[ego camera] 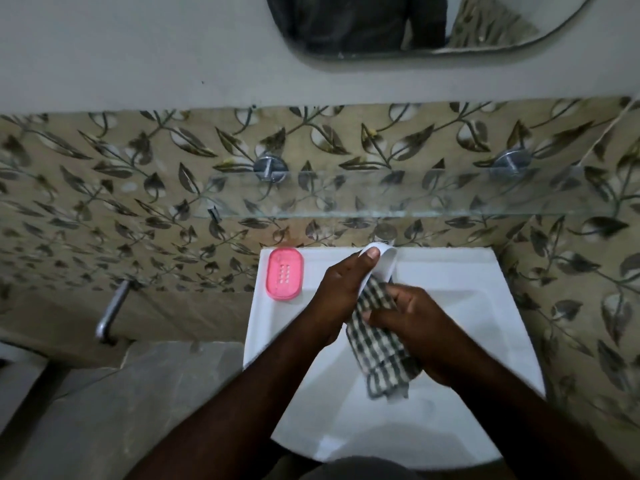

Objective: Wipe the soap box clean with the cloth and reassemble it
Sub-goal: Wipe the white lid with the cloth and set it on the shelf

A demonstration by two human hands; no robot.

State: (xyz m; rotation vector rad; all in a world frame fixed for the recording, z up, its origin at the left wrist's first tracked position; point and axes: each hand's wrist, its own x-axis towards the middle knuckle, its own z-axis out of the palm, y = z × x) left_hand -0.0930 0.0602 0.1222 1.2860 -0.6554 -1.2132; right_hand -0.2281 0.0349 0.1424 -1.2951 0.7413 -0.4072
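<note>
The pink soap-box tray point(285, 274), slotted, lies flat on the sink's point(450, 261) back left corner. The white part point(386, 265), perhaps the lid, is held tilted, the checked cloth point(379, 344) against it.

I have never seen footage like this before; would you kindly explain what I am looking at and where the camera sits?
There is no machine here: a person works with bare hands. The single picture comes from a camera worn on their head, looking forward and down. Below is a white sink. The left hand holds the white part of a soap box, thumb on its upper edge. The right hand grips a checked cloth against it, apparently to wipe it. The pink part, with small drain slots, lies on the sink's back left corner. On the wall above are a glass shelf and a mirror.
</note>
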